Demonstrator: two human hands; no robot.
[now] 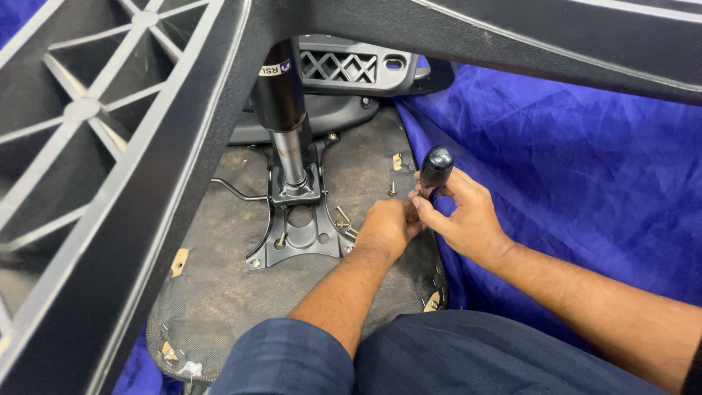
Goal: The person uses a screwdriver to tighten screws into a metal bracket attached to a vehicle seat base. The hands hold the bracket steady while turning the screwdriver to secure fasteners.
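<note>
While beside the metal plate (296, 238) under black chair legs (168, 168): hands (431, 219) together, clamped on a black-handled screwdriver (435, 168).

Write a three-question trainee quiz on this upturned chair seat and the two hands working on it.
1. True or false: the right hand holds a screwdriver with a black handle.
2. What colour is the cloth under the seat?
3. The left hand rests: A) on the gas cylinder, B) beside the metal plate, C) on the cloth.

Key: 1 true; 2 blue; 3 B.
</note>
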